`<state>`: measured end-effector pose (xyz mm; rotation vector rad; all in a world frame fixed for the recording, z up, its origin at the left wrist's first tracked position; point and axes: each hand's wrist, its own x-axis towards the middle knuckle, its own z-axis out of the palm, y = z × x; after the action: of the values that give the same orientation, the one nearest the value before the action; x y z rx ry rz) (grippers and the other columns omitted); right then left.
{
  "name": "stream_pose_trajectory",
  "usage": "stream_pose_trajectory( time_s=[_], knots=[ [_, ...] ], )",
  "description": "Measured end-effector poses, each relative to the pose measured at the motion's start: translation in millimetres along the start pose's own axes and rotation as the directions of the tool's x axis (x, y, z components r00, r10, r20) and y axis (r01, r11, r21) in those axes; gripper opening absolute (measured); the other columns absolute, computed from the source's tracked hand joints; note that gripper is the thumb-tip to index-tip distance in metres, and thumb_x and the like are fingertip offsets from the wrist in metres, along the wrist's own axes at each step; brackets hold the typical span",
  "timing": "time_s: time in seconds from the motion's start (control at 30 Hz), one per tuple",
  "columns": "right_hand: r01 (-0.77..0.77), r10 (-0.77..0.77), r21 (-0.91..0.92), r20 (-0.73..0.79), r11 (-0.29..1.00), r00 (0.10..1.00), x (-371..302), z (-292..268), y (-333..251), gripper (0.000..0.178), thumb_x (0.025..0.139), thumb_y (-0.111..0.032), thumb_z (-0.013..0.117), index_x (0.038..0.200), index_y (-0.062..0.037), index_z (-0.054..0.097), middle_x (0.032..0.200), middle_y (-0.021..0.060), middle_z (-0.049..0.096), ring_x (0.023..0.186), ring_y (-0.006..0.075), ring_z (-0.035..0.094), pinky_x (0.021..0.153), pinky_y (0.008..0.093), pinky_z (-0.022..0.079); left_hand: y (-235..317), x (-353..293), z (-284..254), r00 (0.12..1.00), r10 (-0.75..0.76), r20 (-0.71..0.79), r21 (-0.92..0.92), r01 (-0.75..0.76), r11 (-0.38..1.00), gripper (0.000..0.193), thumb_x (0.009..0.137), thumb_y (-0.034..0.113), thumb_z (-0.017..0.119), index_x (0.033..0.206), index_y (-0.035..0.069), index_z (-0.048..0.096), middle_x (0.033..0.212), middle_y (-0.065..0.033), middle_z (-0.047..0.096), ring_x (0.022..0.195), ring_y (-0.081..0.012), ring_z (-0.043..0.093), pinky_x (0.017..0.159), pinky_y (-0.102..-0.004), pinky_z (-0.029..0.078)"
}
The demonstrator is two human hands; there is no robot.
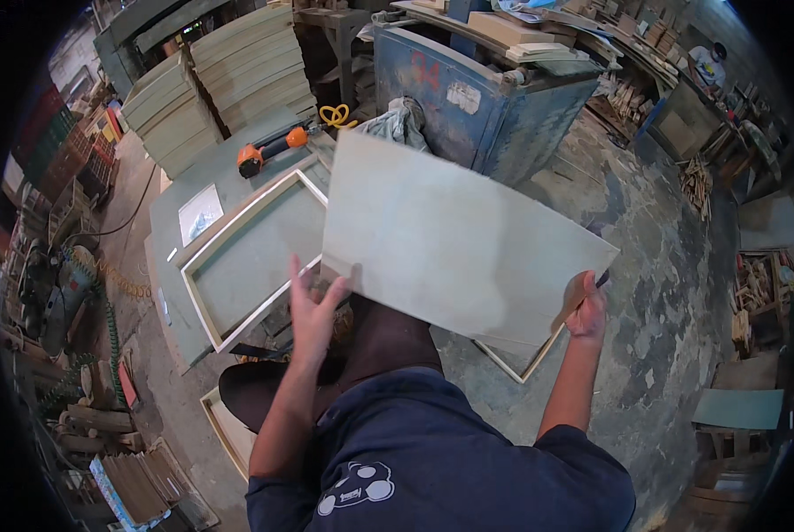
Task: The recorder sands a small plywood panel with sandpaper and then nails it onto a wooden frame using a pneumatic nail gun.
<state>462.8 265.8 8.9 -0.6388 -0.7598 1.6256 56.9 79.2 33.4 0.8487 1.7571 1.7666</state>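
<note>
Already, behind the work table (166, 213), a blue metal bin (450, 133) is standing with a grey cloth (401, 124) hanging by its front; its contents are staying out of sight. Red crates (91, 173) are standing by the left-hand side, too small to read inside. On the table, a shallow wooden frame (201, 310) is lying tilted across the view, and a flat grey-green surface is showing within its rails; whether that is a fitted sheet or the tabletop, I cannot tell. An orange and black power tool (273, 151) is lying beyond the frame, near a yellow hose (335, 115). A second frame (498, 361) is showing partly from under the near edge of a pale rectangular panel (454, 235).

That panel is slanting in front of the person, over the lap and to the right of the first frame. The right hand (586, 310) is clamping its right end, thumb and fingers closed on the edge, with a small dark object showing beside the fingertips. The left hand (312, 306) is holding its thumb and fingers apart at the panel's lower left corner, near the frame's rail; whether it is touching either, I cannot tell.
</note>
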Motion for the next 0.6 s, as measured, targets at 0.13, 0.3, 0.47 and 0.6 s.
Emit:
stream_pose_trajectory(
  time_s=[0.13, 0.3, 0.47, 0.6],
  knots=[
    [-0.04, 0.041, -0.011, 0.13, 0.999, 0.991, -3.7, 39.6, -2.3, 0.047, 0.09, -0.027, 0.066, 0.129, -0.0058, 0.049, 0.118, 0.0047, 0.06, 0.111, 0.0187, 0.057, 0.095, 0.0345, 0.046, 48.6, 14.8, -41.3, 0.954, 0.071, 0.29, -0.217, -0.007, 0.976, 0.067, 0.086, 0.007, 0.066, 0.142, -0.003, 0.032, 0.136, -0.02, 0.048, 0.122, -0.0249, 0.051, 0.101, -0.0373, 0.042],
    [-0.134, 0.151, -0.113, 0.155, 0.985, 0.976, 9.2, 78.5, 19.4, 0.051, 0.099, -0.041, 0.047, 0.136, -0.0067, 0.044, 0.131, 0.0067, 0.055, 0.122, 0.0212, 0.051, 0.106, 0.0396, 0.037, 34.7, 24.6, -66.3, 0.862, -0.106, 0.495, -0.269, 0.268, 0.925, 0.036, 0.086, 0.007, 0.067, 0.12, -0.003, 0.057, 0.113, -0.0119, 0.064, 0.103, -0.0172, 0.061, 0.091, -0.0316, 0.047],
    [0.038, -0.058, -0.097, -0.214, 0.995, 0.975, 50.9, 57.0, 33.0, 0.052, 0.099, -0.043, 0.047, 0.136, -0.0065, 0.046, 0.135, 0.0073, 0.053, 0.124, 0.0217, 0.05, 0.102, 0.039, 0.04, 38.6, 5.8, -54.9, 0.942, -0.065, 0.328, -0.207, 0.139, 0.968, 0.024, 0.089, 0.01, 0.066, 0.108, -0.004, 0.064, 0.098, -0.0086, 0.068, 0.087, -0.0152, 0.064, 0.078, -0.0302, 0.051],
    [-0.113, -0.218, -0.859, -0.251, 0.498, 0.943, 41.3, 75.6, 47.0, 0.041, 0.101, -0.025, 0.047, 0.136, -0.0035, 0.048, 0.138, 0.01, 0.051, 0.125, 0.0219, 0.05, 0.106, 0.0356, 0.035, 26.0, -20.3, -31.3, 0.943, 0.006, 0.333, 0.058, -0.027, 0.998, 0.018, 0.093, 0.008, 0.061, 0.104, -0.005, 0.065, 0.093, -0.0075, 0.068, 0.084, -0.0099, 0.06, 0.074, -0.0254, 0.049]
  ],
)
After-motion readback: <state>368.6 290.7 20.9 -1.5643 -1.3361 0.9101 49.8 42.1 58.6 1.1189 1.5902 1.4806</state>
